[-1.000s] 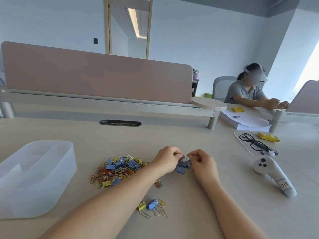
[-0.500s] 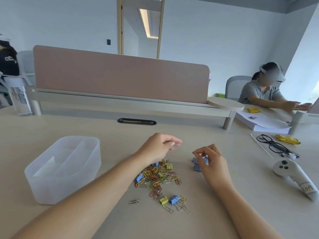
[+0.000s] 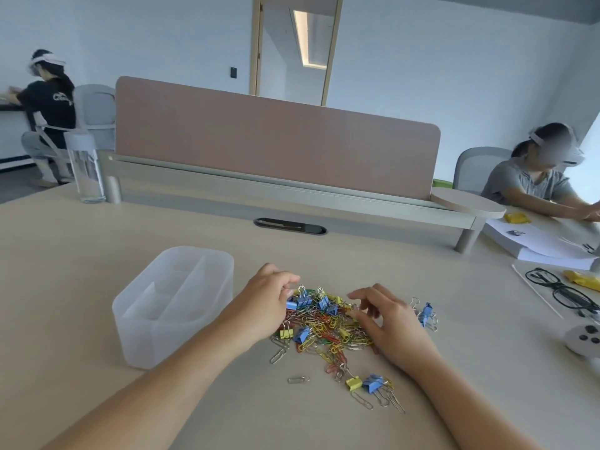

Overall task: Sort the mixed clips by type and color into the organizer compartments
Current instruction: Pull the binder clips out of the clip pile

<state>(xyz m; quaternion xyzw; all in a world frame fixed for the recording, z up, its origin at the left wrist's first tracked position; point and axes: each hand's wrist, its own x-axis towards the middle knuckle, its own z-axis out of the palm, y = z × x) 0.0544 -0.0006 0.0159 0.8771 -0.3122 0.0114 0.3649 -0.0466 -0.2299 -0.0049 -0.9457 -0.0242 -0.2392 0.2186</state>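
As far as my feed shows, the left hand (image 3: 264, 300) sits at the far-left edge of the mixed pile (image 3: 324, 324). Its fingers are curled in with the tips against a blue binder clip (image 3: 300, 303), and I honestly can't tell if it's pinched or just touched. The right hand (image 3: 389, 319) is over the pile's right side, fingers loose and fanned, tips down among the clips, gripping nothing.

The pile itself is thin bent-wire paper clips in red, yellow, green and bare silver. Boxy blue and yellow binder clips with little wire loop handles are mixed in with them. A few more blue binders (image 3: 425, 315) lie just right of the right hand, and a yellow-and-blue pair (image 3: 365, 383) sits near its wrist. One silver paper clip (image 3: 298, 380) lies alone between my forearms.

The organizer (image 3: 146, 336) is left of the left hand, close to that forearm. It's frosted see-through plastic with rounded corners and thin divider walls inside.

Far right of the right hand are black-framed glasses (image 3: 558, 289) and a glossy white controller (image 3: 581, 341). A seated person's black shirt (image 3: 48, 105) has white lettering, too small to read.
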